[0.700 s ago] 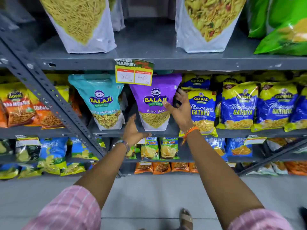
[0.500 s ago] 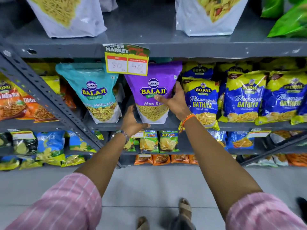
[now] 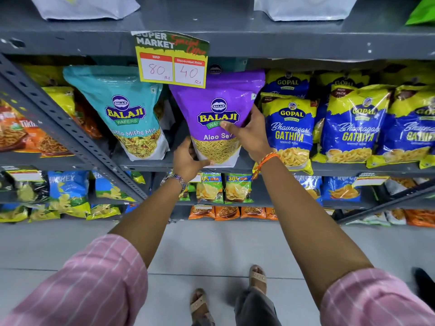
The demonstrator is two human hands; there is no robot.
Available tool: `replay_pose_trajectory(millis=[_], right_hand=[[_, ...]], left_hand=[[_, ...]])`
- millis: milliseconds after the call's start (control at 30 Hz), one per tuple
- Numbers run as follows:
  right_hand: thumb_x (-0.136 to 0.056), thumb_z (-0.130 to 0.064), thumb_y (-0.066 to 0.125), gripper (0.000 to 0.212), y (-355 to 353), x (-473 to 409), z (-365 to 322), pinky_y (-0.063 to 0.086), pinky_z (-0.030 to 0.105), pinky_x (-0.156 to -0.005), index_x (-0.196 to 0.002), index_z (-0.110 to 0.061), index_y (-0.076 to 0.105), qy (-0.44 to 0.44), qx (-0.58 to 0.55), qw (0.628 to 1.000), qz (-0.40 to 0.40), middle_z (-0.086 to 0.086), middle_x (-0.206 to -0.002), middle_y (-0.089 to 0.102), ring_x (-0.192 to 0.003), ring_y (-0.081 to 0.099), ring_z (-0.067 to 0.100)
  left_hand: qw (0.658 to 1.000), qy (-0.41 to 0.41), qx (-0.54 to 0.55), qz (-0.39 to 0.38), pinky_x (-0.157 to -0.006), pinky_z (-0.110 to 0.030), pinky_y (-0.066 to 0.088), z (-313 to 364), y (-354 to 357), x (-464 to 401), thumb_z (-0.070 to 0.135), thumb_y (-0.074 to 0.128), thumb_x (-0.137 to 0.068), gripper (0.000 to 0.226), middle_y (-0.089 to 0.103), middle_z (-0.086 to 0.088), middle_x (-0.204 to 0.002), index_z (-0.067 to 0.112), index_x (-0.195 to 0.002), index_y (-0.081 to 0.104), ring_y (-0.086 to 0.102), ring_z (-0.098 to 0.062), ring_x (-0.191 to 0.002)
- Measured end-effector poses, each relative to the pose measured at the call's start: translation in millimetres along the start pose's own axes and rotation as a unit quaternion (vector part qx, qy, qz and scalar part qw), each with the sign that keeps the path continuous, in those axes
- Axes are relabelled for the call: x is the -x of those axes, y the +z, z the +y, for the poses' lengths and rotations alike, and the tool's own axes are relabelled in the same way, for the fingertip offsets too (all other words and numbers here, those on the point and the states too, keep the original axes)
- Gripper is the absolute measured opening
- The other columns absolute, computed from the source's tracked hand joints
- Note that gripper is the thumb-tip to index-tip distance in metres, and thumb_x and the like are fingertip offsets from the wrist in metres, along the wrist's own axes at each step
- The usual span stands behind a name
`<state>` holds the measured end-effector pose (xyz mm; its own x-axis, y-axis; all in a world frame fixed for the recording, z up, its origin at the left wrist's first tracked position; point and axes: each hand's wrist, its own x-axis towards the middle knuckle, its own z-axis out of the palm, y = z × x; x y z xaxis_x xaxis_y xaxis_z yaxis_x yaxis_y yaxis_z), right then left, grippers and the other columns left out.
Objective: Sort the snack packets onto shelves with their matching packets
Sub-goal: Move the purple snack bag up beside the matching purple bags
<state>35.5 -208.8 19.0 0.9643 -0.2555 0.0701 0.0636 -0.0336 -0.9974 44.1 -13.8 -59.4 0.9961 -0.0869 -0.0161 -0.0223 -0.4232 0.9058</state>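
Note:
A purple Balaji Aloo Sev packet (image 3: 215, 97) stands upright on the grey middle shelf (image 3: 146, 164). My right hand (image 3: 249, 132) grips its right side, thumb across the front. My left hand (image 3: 188, 160) holds its lower left corner from beneath. To its left stands a teal Balaji Khatta Mitha Mix packet (image 3: 127, 111). To its right is a row of blue and yellow Gopal Gathiya packets (image 3: 290, 128).
A price tag (image 3: 173, 60) reading 80 and 40 hangs from the upper shelf edge above the purple packet. A slanted grey metal brace (image 3: 70, 135) crosses the left. Orange packets (image 3: 18, 132) sit far left. Lower shelves hold small chip packets (image 3: 223, 188). Grey floor lies below.
Both hands have closed onto the purple packet: the right slid from its edge onto its front, the left rose to its lower corner. My view moved closer to the shelf.

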Motion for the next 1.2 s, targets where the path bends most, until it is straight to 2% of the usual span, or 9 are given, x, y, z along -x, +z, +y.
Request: replay_pose_trajectory(millis=[100, 367, 500, 667, 767, 900, 1033, 1133, 1200], right_hand=[[-0.074, -0.003, 0.086, 0.058, -5, 17, -3, 0.064, 0.038, -0.082, -0.124, -0.005, 0.058, 0.002, -0.006, 1.0, 0.011, 0.007, -0.111, 0.074, -0.105, 0.074, 0.022], [-0.073, -0.004, 0.086, 0.058, -23, 91, -16, 0.065, 0.035, -0.076, -0.124, -0.004, 0.058, 0.024, 0.008, 1.0, 0.016, 0.001, -0.108, 0.076, -0.098, 0.076, 0.013], [-0.072, -0.005, 0.088, 0.052, -28, 131, -41, 0.064, 0.032, -0.077, -0.116, -0.009, 0.061, 0.023, 0.013, 0.999, 0.023, 0.0, -0.105, 0.076, -0.096, 0.076, 0.013], [-0.071, -0.003, 0.087, 0.052, -28, 162, -98, 0.063, 0.031, -0.077, -0.116, -0.005, 0.062, -0.015, -0.001, 1.0, 0.012, 0.002, -0.106, 0.078, -0.096, 0.077, 0.016], [-0.07, 0.0, 0.087, 0.05, -25, 168, -139, 0.064, 0.039, -0.08, -0.114, -0.006, 0.063, -0.049, -0.017, 0.999, 0.005, 0.006, -0.106, 0.079, -0.097, 0.077, 0.022], [-0.067, -0.001, 0.088, 0.049, -22, 160, -196, 0.063, 0.045, -0.082, -0.109, -0.008, 0.066, -0.103, -0.037, 0.994, 0.004, 0.01, -0.105, 0.08, -0.095, 0.077, 0.027], [-0.071, 0.004, 0.084, 0.048, -16, 144, -260, 0.062, 0.035, -0.073, -0.113, -0.004, 0.064, -0.157, -0.065, 0.986, 0.005, 0.009, -0.101, 0.079, -0.087, 0.077, 0.019], [-0.071, 0.0, 0.086, 0.057, -10, 120, -303, 0.062, 0.034, -0.073, -0.121, 0.003, 0.06, -0.189, -0.068, 0.98, 0.007, 0.015, -0.109, 0.077, -0.091, 0.077, 0.022], [-0.07, -0.003, 0.087, 0.057, -7, 99, -326, 0.063, 0.037, -0.076, -0.121, 0.003, 0.061, -0.207, -0.059, 0.977, 0.006, 0.016, -0.11, 0.077, -0.093, 0.077, 0.025]], left_hand=[[1.0, -0.002, -0.009, -0.006, -0.085, -0.049, 0.064, 1, 0, 16, 0.013, 0.101, -0.053, 0.08, 0.076, -0.01, -0.112, 0.014, -0.121, 0.058, 0.076, -0.022, -0.1], [0.999, 0.017, -0.022, -0.03, -0.083, -0.048, 0.064, -7, -4, 86, 0.046, 0.098, -0.045, 0.085, 0.079, -0.002, -0.108, 0.018, -0.117, 0.065, 0.076, -0.02, -0.098], [0.999, 0.043, -0.013, -0.026, -0.077, -0.047, 0.064, 2, -16, 125, 0.039, 0.102, -0.044, 0.077, 0.079, 0.0, -0.099, 0.013, -0.109, 0.069, 0.078, -0.015, -0.09], [0.995, 0.096, 0.017, 0.003, -0.082, -0.034, 0.064, 46, -42, 161, 0.023, 0.105, -0.043, 0.068, 0.078, 0.014, -0.097, 0.033, -0.102, 0.071, 0.076, 0.001, -0.09], [0.989, 0.147, 0.017, 0.016, -0.081, -0.032, 0.064, 78, -66, 168, 0.037, 0.103, -0.042, 0.068, 0.077, 0.02, -0.096, 0.05, -0.098, 0.068, 0.075, -0.001, -0.091], [0.979, 0.198, 0.038, 0.019, -0.084, -0.031, 0.063, 131, -97, 165, 0.041, 0.102, -0.045, 0.065, 0.078, 0.023, -0.098, 0.035, -0.101, 0.072, 0.076, -0.002, -0.093], [0.966, 0.251, 0.041, 0.042, -0.079, -0.022, 0.061, 188, -128, 155, 0.058, 0.096, -0.047, 0.068, 0.079, 0.018, -0.095, 0.033, -0.105, 0.07, 0.076, -0.002, -0.091], [0.959, 0.273, 0.052, 0.058, -0.078, -0.015, 0.059, 224, -146, 138, 0.037, 0.1, -0.054, 0.065, 0.075, 0.023, -0.101, 0.041, -0.11, 0.066, 0.073, 0.008, -0.091], [0.952, 0.294, 0.049, 0.066, -0.08, -0.017, 0.06, 247, -155, 125, 0.037, 0.097, -0.057, 0.063, 0.074, 0.024, -0.104, 0.052, -0.107, 0.063, 0.073, 0.007, -0.093]])
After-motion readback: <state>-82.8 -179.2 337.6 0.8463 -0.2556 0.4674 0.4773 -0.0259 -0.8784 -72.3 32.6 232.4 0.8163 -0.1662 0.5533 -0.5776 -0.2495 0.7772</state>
